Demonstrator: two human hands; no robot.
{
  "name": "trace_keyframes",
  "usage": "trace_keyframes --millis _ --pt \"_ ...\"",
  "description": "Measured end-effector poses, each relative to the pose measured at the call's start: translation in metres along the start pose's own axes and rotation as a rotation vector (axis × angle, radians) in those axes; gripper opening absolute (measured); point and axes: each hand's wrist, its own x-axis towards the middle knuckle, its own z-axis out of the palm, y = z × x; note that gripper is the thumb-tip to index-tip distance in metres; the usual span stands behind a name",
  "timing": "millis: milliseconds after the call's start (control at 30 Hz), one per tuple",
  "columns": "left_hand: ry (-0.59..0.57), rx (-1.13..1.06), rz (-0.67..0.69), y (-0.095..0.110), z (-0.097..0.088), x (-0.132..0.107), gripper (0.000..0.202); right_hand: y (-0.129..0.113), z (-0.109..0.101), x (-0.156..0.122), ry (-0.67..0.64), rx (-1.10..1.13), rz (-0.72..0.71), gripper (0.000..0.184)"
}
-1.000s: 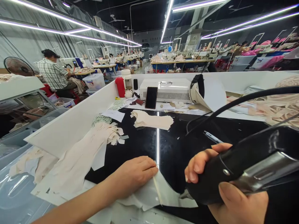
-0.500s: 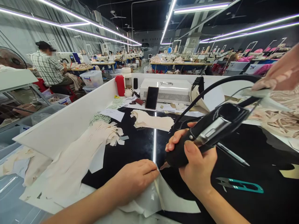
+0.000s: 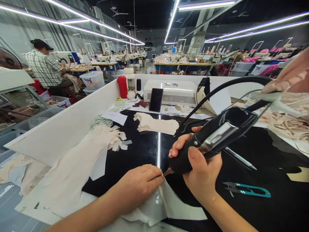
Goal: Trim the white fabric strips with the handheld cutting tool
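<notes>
Both your hands meet at the near-edge fabric piece: left hand pressed flat on it, fingers together; right hand fisted around the corded tool, tip seemingly just beside them

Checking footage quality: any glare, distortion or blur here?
Head view: a glare streak splits the black table; wide-angle distortion stretches the edges; another person's hand at the right edge is blurred; the right hand and its black tool are sharp.
</notes>
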Motion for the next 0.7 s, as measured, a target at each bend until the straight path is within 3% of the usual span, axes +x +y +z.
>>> trace_keyframes --millis 167,467,700 --pt "-0.011 -0.02 -0.01 -0.001 -0.001 -0.003 0.024 -0.002 0.002 0.0 0.011 -0.008 -0.006 0.028" --pt "-0.088 -0.005 -0.012 -0.005 0.003 -0.014 0.023 -0.008 -0.003 -0.007 0.013 0.037 -0.008 0.039" --pt "-0.146 -0.008 -0.007 -0.006 -0.001 -0.016 0.026 -0.006 0.001 -0.009 0.006 0.034 -0.009 0.032"
